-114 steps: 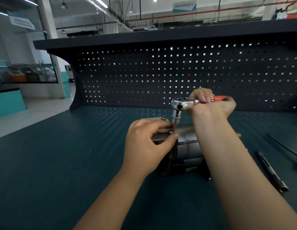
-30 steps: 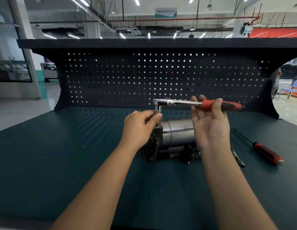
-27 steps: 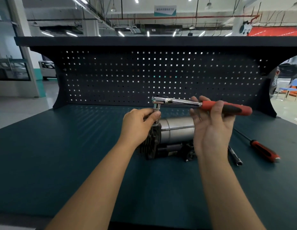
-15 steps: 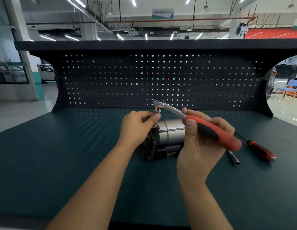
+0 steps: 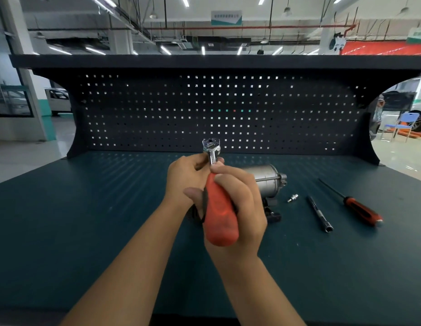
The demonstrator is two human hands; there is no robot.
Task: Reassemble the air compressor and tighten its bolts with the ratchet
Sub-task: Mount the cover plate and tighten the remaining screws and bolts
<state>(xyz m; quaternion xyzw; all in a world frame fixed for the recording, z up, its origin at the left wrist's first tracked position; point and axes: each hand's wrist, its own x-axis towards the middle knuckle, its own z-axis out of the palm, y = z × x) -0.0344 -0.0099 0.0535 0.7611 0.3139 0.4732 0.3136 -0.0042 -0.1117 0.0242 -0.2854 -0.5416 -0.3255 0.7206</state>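
Now our right hand wraps fully round the red-and-black handle of the chrome ratchet, which has swung from pointing lower right to pointing straight at us, head up at centre frame. Our left hand stays curled beneath that head; we cannot tell what it holds. The silver cylindrical air compressor lies on the dark teal bench, right of centre, half hidden behind both hands.

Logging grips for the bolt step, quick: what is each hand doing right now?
Left hand: fingers curled beside the ratchet head; what it holds cannot be told.
Right hand: closed around the ratchet's red handle.
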